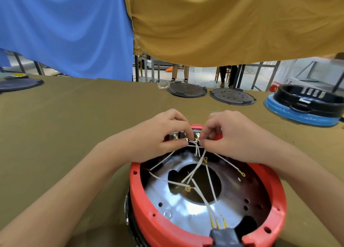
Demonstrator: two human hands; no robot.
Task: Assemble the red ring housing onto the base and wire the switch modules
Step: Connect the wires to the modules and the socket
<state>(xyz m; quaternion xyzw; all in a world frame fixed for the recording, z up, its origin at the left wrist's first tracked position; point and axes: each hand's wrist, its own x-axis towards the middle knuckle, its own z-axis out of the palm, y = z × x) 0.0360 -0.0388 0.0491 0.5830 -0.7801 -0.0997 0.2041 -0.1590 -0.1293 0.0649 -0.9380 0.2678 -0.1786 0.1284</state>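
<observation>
The red ring housing (141, 196) sits on a black base at the near middle of the table, with a shiny metal plate (195, 215) inside. Several white wires (208, 179) with brass terminals cross the inside. A black connector block (224, 235) sits in the ring's near edge. At the far rim, switch modules (186, 135) with brass tabs show between my fingers. My left hand (160, 133) pinches a wire terminal at the modules. My right hand (229, 135) pinches wires just beside it, fingertips almost meeting.
Two dark round plates (187, 90) (232, 96) lie at the table's far edge. A black ring on a blue base (305, 107) stands far right. Another dark plate (18, 84) lies far left. Blue and mustard cloths hang above. People's legs show beyond the table.
</observation>
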